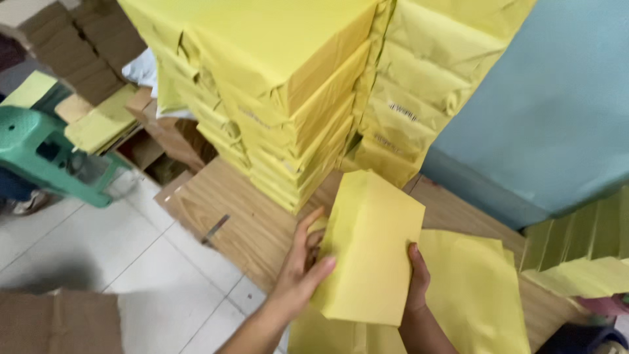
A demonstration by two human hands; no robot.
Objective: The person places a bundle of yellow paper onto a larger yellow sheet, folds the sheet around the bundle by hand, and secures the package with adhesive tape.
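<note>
Wall panel: pale blue surface (550,111) fills the right side, behind the table.
Stacks: tall piles of yellow wrapped paper bundles (275,98) stand on the table, well behind the hands.
Table: wood-grain top (229,216) carries the piles and the loose sheets.
Stool: green plastic stool (46,151) stands on the tiled floor (98,255) at left.
Loose sheets: flat yellow sheets (472,288) lie on the table under and beside the right hand.
Yellow envelope stack: small stack (370,249) is held upright-tilted above the table, between both hands.
Left hand: left hand (301,269) grips the stack's left edge, thumb on the front face, fingers curled behind.
Right hand: right hand (418,278) pinches the right edge, thumb on the front.
Technique: judged best to keep both grips even, square the edges and avoid creasing the corners.
</note>
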